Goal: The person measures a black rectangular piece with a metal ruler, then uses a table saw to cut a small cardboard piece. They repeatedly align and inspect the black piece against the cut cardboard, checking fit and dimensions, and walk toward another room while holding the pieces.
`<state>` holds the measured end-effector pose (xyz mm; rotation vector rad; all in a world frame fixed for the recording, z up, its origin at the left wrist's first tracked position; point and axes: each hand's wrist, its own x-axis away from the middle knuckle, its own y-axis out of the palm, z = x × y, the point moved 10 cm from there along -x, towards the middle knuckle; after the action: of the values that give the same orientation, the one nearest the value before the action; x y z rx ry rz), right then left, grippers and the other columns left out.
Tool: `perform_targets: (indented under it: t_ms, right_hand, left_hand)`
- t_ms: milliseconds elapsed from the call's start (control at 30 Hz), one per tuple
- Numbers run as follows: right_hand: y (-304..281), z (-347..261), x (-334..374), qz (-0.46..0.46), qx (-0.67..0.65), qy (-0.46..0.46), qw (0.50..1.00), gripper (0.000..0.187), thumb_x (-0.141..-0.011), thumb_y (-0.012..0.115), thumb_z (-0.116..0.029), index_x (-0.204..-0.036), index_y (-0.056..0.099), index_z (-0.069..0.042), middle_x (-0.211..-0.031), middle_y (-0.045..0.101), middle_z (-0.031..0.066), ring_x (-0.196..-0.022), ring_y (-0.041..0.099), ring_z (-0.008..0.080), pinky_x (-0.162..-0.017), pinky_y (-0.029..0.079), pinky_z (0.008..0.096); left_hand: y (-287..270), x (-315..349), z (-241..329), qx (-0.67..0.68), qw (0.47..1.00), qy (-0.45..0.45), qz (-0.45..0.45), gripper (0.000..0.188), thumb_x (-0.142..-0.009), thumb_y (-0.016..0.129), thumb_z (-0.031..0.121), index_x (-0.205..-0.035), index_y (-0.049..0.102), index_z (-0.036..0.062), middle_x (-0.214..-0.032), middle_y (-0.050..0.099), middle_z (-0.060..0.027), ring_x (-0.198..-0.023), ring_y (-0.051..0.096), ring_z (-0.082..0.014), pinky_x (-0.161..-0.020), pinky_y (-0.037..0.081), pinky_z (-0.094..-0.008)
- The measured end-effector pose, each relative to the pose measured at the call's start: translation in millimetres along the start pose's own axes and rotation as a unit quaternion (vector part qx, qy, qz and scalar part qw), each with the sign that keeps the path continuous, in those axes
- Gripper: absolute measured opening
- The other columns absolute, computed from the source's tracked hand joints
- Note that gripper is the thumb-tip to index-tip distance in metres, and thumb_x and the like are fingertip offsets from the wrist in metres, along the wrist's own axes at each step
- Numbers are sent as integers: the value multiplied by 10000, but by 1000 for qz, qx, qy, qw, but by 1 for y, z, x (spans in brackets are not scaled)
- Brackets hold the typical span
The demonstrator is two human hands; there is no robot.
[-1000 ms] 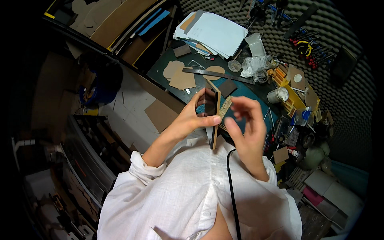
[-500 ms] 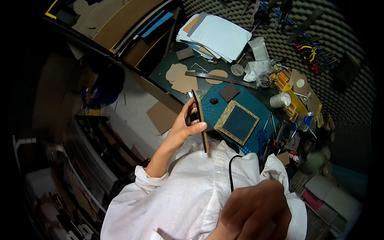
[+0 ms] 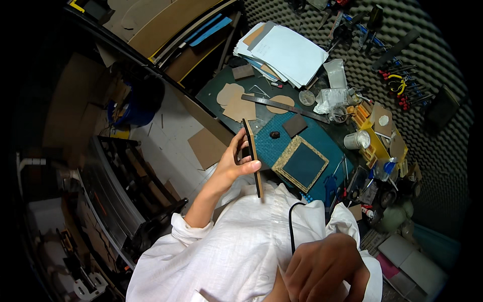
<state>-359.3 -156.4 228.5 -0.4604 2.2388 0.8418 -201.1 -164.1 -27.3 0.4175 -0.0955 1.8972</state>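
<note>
My left hand (image 3: 240, 163) grips a thin flat panel (image 3: 253, 158), tan on one side and black on the other. The panel stands almost edge-on in front of my shirt, thumb on the tan side and fingers round the black one. Close to the camera at the lower edge is my right hand (image 3: 327, 269), its back toward me and its fingers curled under. Whatever those fingers may hold is hidden. Beyond the panel, a rectangular frame of speckled board (image 3: 289, 156) with a dark middle lies on a teal cutting mat (image 3: 269, 133).
A metal ruler (image 3: 287, 108) lies across tan cut-out pieces (image 3: 239, 105). Behind them is a stack of paper (image 3: 287, 50). Jars, a white tub (image 3: 356, 140) and a yellow bin (image 3: 385, 146) crowd the right. Pliers (image 3: 397, 84) hang on the foam wall. A black cable (image 3: 291, 226) crosses my shirt.
The view has shifted a little, so the bench sits further right and lower. My left hand keeps its grip on the panel; my right hand appears slightly lower, still curled.
</note>
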Motion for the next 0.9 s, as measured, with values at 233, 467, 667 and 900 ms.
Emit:
perform_targets:
  t_ms: [233, 467, 667, 900]
  right_hand:
    - [-13, -1, 18, 0, 19, -36, 999, 348, -784, 722, -171, -1010, 670, 88, -829, 700, 158, -686, 677, 275, -593, 534, 288]
    - [-78, -2, 75, 335, 184, -58, 922, 149, -814, 679, -30, -949, 624, 1, -742, 654, 91, -649, 618, 163, -565, 468, 286]
    - [-135, 45, 110, 442, 304, 196, 821, 287, -829, 700, -26, -1084, 570, -6, -928, 618, 51, -746, 563, 61, -631, 422, 178]
    - [-137, 62, 104, 434, 417, 213, 770, 468, -779, 781, -59, -1194, 567, -43, -955, 644, 70, -814, 624, 118, -648, 509, 223]
  left_hand:
    - [1, -3, -4, 29, 999, -24, -19, 1246, -619, 823, 472, -1511, 138, -63, -1479, 312, -230, -1415, 265, -309, -1087, 304, -419]
    - [5, -3, 5, 33, 999, -40, -5, 1183, -625, 819, 460, -1479, 214, -92, -1373, 407, -216, -1340, 361, -291, -1097, 287, -365]
    - [9, 3, 21, 56, 998, -15, 7, 1003, -635, 832, 423, -1377, 356, -55, -1204, 489, -118, -1200, 450, -193, -1054, 322, -340]
    - [22, 12, 47, 36, 998, 36, -37, 978, -671, 838, 377, -1426, 324, 28, -1194, 478, -81, -1168, 460, -170, -991, 389, -367]
